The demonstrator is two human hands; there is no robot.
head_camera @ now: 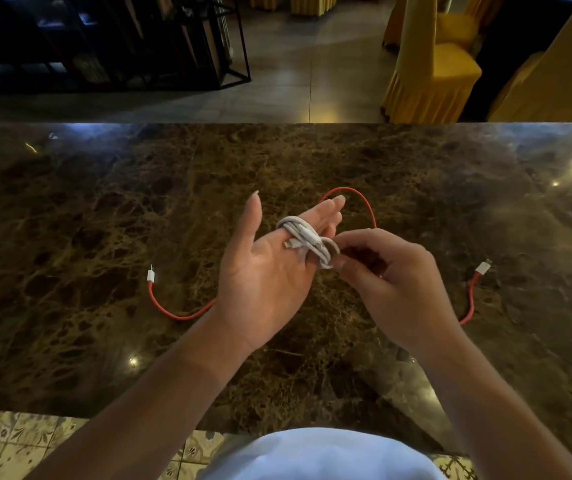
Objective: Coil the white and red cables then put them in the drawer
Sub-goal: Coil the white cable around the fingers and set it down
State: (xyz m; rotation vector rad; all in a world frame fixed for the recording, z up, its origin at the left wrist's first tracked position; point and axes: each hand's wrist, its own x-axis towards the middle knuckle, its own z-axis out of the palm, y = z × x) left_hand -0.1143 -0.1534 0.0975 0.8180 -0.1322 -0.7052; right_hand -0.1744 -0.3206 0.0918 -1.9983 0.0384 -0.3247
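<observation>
The white cable (307,242) is wound in a coil around the straight fingers of my left hand (267,268), which is held palm up above the counter. My right hand (385,275) pinches the right side of that coil with thumb and fingertips. A white plug end lies against my left fingers. The red cable (367,206) lies loose on the brown marble counter (104,220), looping behind my hands. Its white plug ends lie at the left and at the right. No drawer is in view.
The counter's far edge runs across the frame, with a tiled floor beyond it. Yellow-covered chairs (430,71) stand at the back right and a dark metal shelf (173,43) at the back left. Patterned floor tiles show below the near edge.
</observation>
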